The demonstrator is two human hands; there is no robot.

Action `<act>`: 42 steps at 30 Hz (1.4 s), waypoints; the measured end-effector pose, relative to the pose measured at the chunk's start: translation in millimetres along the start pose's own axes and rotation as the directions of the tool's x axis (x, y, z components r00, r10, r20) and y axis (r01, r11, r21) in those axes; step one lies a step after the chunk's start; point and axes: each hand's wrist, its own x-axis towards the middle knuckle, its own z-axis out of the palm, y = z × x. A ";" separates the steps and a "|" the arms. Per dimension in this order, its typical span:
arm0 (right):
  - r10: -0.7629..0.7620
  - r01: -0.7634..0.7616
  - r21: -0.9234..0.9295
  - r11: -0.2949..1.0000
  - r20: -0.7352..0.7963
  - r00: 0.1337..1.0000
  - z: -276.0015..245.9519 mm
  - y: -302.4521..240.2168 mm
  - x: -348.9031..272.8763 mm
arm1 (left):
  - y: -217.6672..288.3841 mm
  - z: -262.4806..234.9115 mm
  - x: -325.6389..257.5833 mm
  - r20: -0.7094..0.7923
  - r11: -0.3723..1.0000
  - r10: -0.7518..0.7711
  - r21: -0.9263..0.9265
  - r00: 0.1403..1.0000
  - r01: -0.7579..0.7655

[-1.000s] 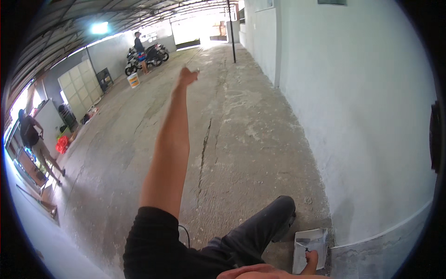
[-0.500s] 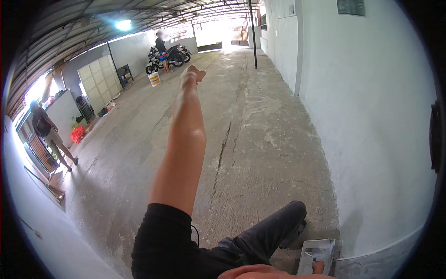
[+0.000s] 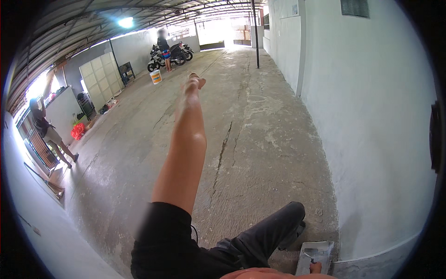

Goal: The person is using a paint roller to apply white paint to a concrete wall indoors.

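My left arm stretches far out ahead over the concrete floor. At its end my left hand (image 3: 194, 82) is held up in the air, touching nothing. Its fingers look curled, with one digit jutting to the right, and nothing shows in them. Low at the right, my right hand (image 3: 316, 268) is closed round the handle of a paint roller (image 3: 310, 256). The roller's metal frame lies over a pale paint tray (image 3: 327, 249) on the floor. The roller's head is hard to make out against the tray. My bent leg (image 3: 272, 228) is just left of the tray.
A pale wall (image 3: 371, 139) rises close on the right, with a thin post (image 3: 256, 42) farther off. A white bucket (image 3: 156, 78) stands ahead near motorcycles (image 3: 176, 56) and a person (image 3: 164, 49). Another person (image 3: 46, 128) is at the left, near a red bag (image 3: 78, 131).
My left hand appears slightly lower in the view and its wrist has turned a little. My right hand stays at the tray. The person at the left has raised an arm.
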 end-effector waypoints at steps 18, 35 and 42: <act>-0.027 0.028 -0.113 0.993 0.009 1.000 3.3 -7.9 5.2 | 17.4 -37.6 -25.3 0.069 0.989 0.044 -0.141 0.997 -0.034; -0.118 0.117 -0.168 0.979 0.007 0.993 -15.1 -15.3 4.1 | 263.8 428.1 -512.6 0.271 0.264 0.957 -0.658 0.106 -0.705; -0.147 0.149 -0.185 0.971 0.026 0.989 -7.0 -1.4 13.4 | 271.0 466.7 -580.2 0.374 0.268 0.927 -0.607 0.029 -0.748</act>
